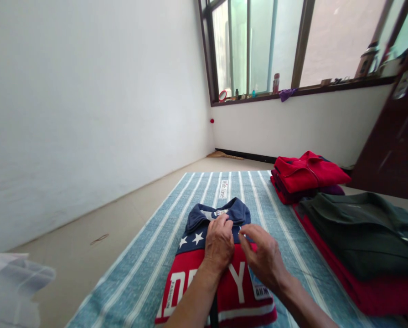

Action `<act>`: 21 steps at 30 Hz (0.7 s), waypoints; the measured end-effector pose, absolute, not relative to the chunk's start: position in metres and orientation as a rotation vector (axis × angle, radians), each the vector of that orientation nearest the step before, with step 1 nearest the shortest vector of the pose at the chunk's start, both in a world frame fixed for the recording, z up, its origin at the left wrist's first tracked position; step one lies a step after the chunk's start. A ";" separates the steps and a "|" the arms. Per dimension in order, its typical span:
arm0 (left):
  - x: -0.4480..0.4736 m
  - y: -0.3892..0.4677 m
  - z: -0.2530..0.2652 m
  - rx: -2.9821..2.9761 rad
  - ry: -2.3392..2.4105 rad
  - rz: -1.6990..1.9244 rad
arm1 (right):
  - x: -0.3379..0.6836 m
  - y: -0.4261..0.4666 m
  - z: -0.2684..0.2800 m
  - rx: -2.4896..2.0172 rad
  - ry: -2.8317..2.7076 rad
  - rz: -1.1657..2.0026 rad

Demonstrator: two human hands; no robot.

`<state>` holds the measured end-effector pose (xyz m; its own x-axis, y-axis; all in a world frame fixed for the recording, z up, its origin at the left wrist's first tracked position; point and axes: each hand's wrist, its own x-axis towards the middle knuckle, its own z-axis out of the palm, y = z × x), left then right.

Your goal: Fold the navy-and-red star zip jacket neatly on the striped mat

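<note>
A folded red and navy jacket (238,287) lies front side up on a striped blue-green cloth, its dark collar pointing away from me. White stars and large white letters cross its front, and a small label shows inside the neck. My left hand (219,243) is over the front just below the collar, fingers bent together on the fabric. At the jacket's right shoulder is my right hand (263,255), with thumb and forefinger drawn close in a pinch at the cloth. Both hands and forearms hide part of the lettering.
To the right, folded red clothes (309,173) are stacked behind a dark green garment (361,232) on red ones. The striped cloth (149,269) ends beside the pale floor (70,228). A whitish translucent sheet (15,291) is at lower left. Small items stand on the windowsill (313,91).
</note>
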<state>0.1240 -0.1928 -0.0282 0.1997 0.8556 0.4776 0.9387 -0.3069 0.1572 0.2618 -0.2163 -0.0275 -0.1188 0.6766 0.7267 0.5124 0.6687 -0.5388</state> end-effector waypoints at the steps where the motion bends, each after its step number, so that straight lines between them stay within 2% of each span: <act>1: 0.124 -0.193 -0.028 -2.288 -1.740 -0.739 | 0.261 -0.204 -0.028 -0.991 -1.741 0.150; 6: 0.123 -0.191 -0.034 -2.246 -1.752 -0.790 | 0.240 -0.163 -0.060 -1.073 -1.785 0.082; 13: 0.120 -0.186 -0.024 -2.308 -1.867 -0.732 | 0.229 -0.163 -0.086 -1.088 -1.828 0.112; 21: 0.150 -0.130 0.021 -2.245 -2.252 -0.270 | 0.230 -0.164 -0.084 -1.056 -1.801 0.149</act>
<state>0.1496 -0.1298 0.0206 -0.0098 0.9964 0.0836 0.9880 -0.0033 0.1547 0.2297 -0.1641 -0.0842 -0.1176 0.7123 0.6920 0.5892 0.6109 -0.5287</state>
